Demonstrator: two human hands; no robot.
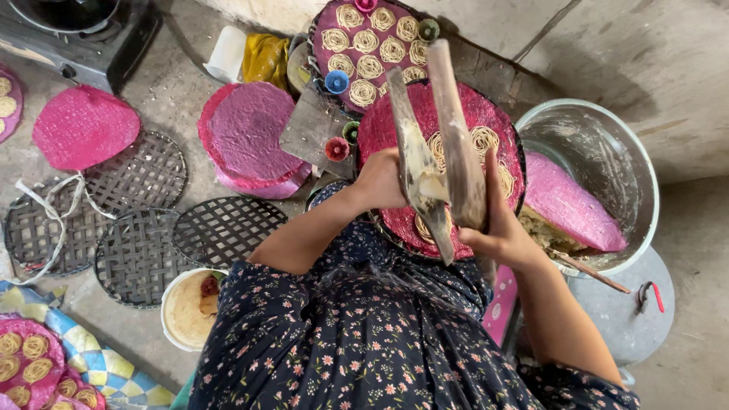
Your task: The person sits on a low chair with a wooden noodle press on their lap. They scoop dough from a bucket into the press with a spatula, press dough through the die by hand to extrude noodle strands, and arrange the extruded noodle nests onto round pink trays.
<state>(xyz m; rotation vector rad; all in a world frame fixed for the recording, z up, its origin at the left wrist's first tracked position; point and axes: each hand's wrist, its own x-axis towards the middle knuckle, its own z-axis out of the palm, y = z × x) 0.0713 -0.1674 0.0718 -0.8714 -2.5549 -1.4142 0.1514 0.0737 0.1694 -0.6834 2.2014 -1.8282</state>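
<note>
Below, a rough grey concrete floor [683, 349] meets a pale wall. On it lie dark lattice-woven round mats [137, 254] and pink woven discs [83, 125], beside a large dusty metal basin [607, 152]. Before the person, a pink round tray [395, 129] carries coiled noodle nests. Both hands clamp a two-armed wooden press [448, 152] above this tray: left hand [380, 182] on one flour-caked arm, right hand [497, 228] on the other.

Left hand [380, 182] fingers hidden behind wooden press [440, 163]. Noodle coils on pink mat [448, 129] partly covered by press. Stove [76, 34] cut off by top edge. Mat at floor's left edge [6, 99] cropped. Bowl [600, 175] contents half hidden.
</note>
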